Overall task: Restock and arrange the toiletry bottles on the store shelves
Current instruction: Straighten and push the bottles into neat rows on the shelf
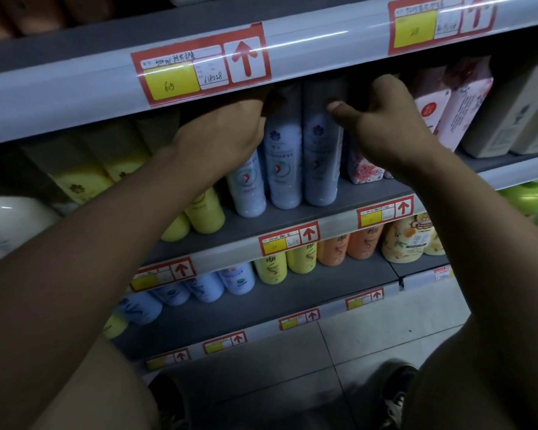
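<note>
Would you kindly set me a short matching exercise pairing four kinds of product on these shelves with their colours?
Things:
1. bottles both hands are on
2. bottles just left of them
3. carton to their right
4. bottles one shelf down, right of the yellow ones

Colours:
A. orange
B. pale blue-white
C. pink
D. yellow

Pairs: 1-B, 2-D, 3-C, 4-A

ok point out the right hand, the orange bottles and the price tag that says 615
right hand (385, 125), head view, on the back of the hand
orange bottles (362, 242), head view, on one bottle's body
615 price tag (171, 83), head view, on its yellow panel
</note>
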`<state>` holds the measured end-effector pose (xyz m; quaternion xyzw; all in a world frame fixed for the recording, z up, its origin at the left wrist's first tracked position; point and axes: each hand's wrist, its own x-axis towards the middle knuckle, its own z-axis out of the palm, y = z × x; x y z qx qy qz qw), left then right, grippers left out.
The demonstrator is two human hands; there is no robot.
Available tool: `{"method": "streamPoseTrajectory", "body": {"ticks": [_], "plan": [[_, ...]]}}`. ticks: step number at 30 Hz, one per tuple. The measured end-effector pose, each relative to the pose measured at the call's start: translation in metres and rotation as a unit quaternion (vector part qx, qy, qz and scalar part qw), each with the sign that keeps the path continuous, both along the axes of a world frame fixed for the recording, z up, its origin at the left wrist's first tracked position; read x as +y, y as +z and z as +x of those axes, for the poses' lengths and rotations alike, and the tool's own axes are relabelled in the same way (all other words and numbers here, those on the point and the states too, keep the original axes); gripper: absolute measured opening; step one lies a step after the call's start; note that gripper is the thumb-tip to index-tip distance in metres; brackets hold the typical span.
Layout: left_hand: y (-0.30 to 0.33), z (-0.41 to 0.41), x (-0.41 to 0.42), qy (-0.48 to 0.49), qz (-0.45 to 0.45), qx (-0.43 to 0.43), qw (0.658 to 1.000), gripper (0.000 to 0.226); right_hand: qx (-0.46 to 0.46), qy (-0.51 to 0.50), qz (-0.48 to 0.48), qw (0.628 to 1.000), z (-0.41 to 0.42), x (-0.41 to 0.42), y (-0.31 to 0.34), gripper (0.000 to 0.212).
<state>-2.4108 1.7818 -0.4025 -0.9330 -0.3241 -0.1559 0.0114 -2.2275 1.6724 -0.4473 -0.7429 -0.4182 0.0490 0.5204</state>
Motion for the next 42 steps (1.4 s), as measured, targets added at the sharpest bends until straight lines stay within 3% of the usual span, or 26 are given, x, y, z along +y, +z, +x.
{"method": "streamPoseTrajectory", "body": {"ticks": [7, 13, 18, 22, 26, 32, 37, 42], "plan": [[0.000, 0.002, -0.007, 0.016, -0.037, -0.022, 0.999, 0.032, -0.073, -0.038, 0.006, 0.997, -0.006, 0.005, -0.002, 0.074], [0.004, -0.006, 0.000, -0.031, -0.040, 0.022, 0.998, 0.023, -0.063, -0.040, -0.005, 0.997, -0.001, 0.003, -0.002, 0.076], [0.006, -0.001, -0.003, -0.077, -0.025, 0.017, 0.997, 0.031, -0.053, -0.036, -0.009, 0.998, -0.009, -0.002, 0.003, 0.074], [0.003, -0.001, 0.001, -0.034, 0.007, 0.040, 0.999, 0.043, -0.062, -0.040, -0.014, 0.997, -0.012, -0.006, 0.005, 0.053], [0.005, -0.003, 0.000, -0.010, -0.005, 0.041, 0.999, 0.054, -0.060, -0.026, -0.021, 0.998, -0.011, -0.008, 0.006, 0.054], [0.007, 0.000, 0.001, -0.002, -0.057, 0.056, 0.997, 0.045, -0.063, -0.022, -0.031, 0.997, -0.015, -0.009, 0.007, 0.050], [0.010, -0.002, 0.002, -0.009, -0.064, 0.102, 0.993, 0.045, -0.071, -0.009, -0.070, 0.995, -0.015, -0.010, 0.010, 0.075], [0.009, 0.003, 0.004, -0.002, -0.087, 0.086, 0.992, 0.044, -0.102, -0.029, -0.076, 0.991, -0.012, -0.008, 0.006, 0.057]]}}
